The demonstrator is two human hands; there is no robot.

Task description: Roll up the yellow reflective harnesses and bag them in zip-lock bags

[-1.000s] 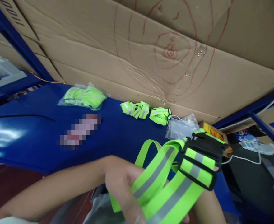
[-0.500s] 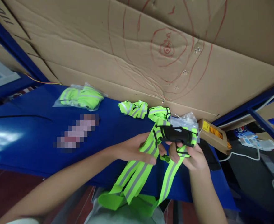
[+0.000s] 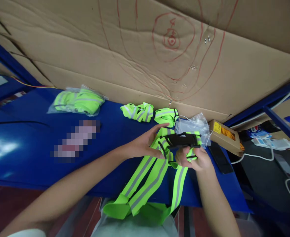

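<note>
A fluorescent green reflective strap (image 3: 148, 184) with a grey stripe and black plastic buckle (image 3: 181, 141) is held up over the front of the table, its long loops hanging toward my lap. My right hand (image 3: 194, 159) is closed on the strap just under the buckle, fingers curled and partly hidden by it. At the buckle's left end my left hand (image 3: 145, 141) is open, thumb and fingers spread around the folded strap. Whether its palm touches the strap is hard to tell. Behind lie two bundled green straps (image 3: 138, 112), (image 3: 166, 117) beside the cardboard.
On the blue table (image 3: 110, 131) lie a bagged green bundle (image 3: 78, 101), a blurred-out item (image 3: 77, 140), clear plastic bags (image 3: 193, 128), a carton (image 3: 226, 136) and a black phone (image 3: 221, 159). A cardboard wall (image 3: 85, 59) with red rings stands behind.
My left hand's fingers have spread and moved up along the strap. The buckle has tilted and shifted slightly left with my right hand. The camera view has moved a little.
</note>
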